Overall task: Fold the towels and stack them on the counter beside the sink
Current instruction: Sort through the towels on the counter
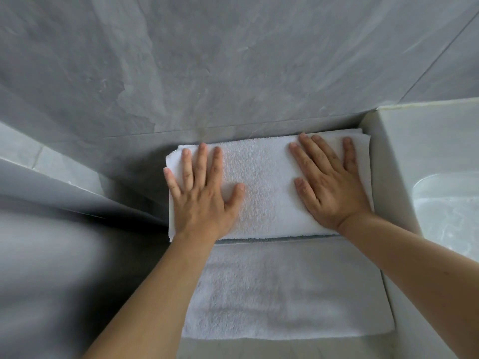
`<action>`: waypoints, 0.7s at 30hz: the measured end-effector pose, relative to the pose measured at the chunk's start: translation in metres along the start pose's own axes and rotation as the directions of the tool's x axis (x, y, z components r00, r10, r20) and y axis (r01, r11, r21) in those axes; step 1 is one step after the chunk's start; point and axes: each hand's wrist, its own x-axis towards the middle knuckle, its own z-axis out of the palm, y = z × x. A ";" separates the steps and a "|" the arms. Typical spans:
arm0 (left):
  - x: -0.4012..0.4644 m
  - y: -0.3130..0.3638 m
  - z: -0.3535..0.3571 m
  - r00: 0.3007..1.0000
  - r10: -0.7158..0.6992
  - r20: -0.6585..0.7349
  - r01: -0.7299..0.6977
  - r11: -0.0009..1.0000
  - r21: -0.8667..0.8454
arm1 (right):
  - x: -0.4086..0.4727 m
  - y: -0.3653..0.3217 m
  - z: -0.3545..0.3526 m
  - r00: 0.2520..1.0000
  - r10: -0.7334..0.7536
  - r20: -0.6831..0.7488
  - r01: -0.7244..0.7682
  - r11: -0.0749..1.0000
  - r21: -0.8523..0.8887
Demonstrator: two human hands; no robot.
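Grey marbled wall tiles [207, 60] fill the upper half of our view, and below them a narrow pale counter [285, 349] runs toward us, hemmed at the right by the raised side of the sink.

At nine o'clock we see only blurred grey surfaces that we cannot identify. Moving right, our left hand [202, 193] lies flat, fingers straight and spread, pressing the left half of the folded white towel [261, 182] that sits at the back of the counter, against the wall. Our right hand [329, 182] does the same on the right half, fingers apart, gripping nothing. A further layer edge shows at the towel's one o'clock corner, so we judge it sits on at least one more folded piece, though we cannot count them. Toward six o'clock, between our forearms, a second white towel [285, 294] lies on the counter.

We judge the terry cloth soft, light, limp and not fragile; it will sag if lifted at one point, so both hands should take the folded edges or slide under the ends.

At three o'clock the sink basin [451, 208] appears wet or glossy; we cannot tell whether it holds water.
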 end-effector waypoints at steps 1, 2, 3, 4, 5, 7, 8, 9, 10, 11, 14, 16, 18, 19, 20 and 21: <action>0.000 0.001 0.000 1.000 -0.017 0.002 0.017 1.000 -0.002 | 0.000 0.000 0.000 1.000 0.002 -0.004 -0.002 1.000 -0.001; 0.001 0.001 0.000 1.000 -0.023 0.007 0.023 1.000 -0.006 | 0.000 0.000 0.000 1.000 0.002 -0.007 -0.002 1.000 -0.002; 0.001 0.001 0.000 1.000 -0.022 0.016 0.022 1.000 -0.009 | 0.000 0.000 0.000 1.000 0.003 -0.008 -0.003 1.000 -0.002; 0.001 0.000 0.000 1.000 -0.018 0.024 0.018 1.000 -0.010 | -0.001 -0.001 0.000 1.000 0.004 -0.007 -0.004 1.000 -0.004; 0.002 0.000 0.000 0.999 -0.015 0.030 0.015 1.000 -0.012 | -0.001 -0.001 0.000 1.000 0.005 -0.008 -0.005 1.000 -0.006; 0.003 -0.001 0.001 0.999 -0.012 0.030 0.012 1.000 -0.014 | 0.000 -0.001 0.001 1.000 0.005 -0.012 -0.005 1.000 -0.002; 0.003 -0.001 0.001 1.000 -0.009 0.029 0.010 1.000 -0.014 | 0.000 -0.001 0.001 1.000 0.004 -0.012 -0.004 1.000 0.002; 0.003 -0.001 0.001 1.000 -0.008 0.027 0.009 1.000 -0.013 | 0.000 -0.001 0.000 1.000 0.003 -0.014 -0.003 1.000 0.005; 0.002 -0.001 0.002 1.000 -0.007 0.022 0.007 1.000 -0.009 | -0.001 -0.001 0.001 1.000 0.004 -0.021 -0.004 1.000 0.005; 0.002 -0.001 0.002 1.000 -0.006 0.016 0.006 1.000 -0.003 | -0.001 0.000 0.001 1.000 0.005 -0.031 -0.004 1.000 0.004; 0.002 0.000 0.004 1.000 -0.006 0.006 0.006 1.000 0.010 | 0.000 -0.001 0.003 0.999 -0.010 -0.050 0.010 1.000 0.010; 0.001 0.002 0.003 1.000 -0.008 -0.007 0.008 1.000 0.024 | -0.001 -0.003 0.004 0.998 -0.015 -0.053 0.014 1.000 -0.008; -0.003 0.005 -0.002 0.999 -0.017 -0.031 0.019 0.997 0.072 | -0.006 -0.006 0.001 0.999 0.021 -0.050 -0.023 0.999 -0.035; -0.009 0.007 -0.005 0.998 -0.034 -0.047 0.038 0.996 0.084 | -0.010 -0.009 -0.002 0.997 0.063 -0.053 -0.065 0.997 -0.035; -0.019 0.009 -0.009 0.996 -0.057 -0.069 0.062 0.995 0.075 | -0.017 -0.014 -0.006 0.992 0.113 -0.063 -0.114 0.993 -0.020; -0.033 0.011 -0.012 0.993 -0.064 -0.101 0.069 0.996 0.048 | -0.027 -0.020 -0.010 0.984 0.160 -0.081 -0.160 0.987 0.009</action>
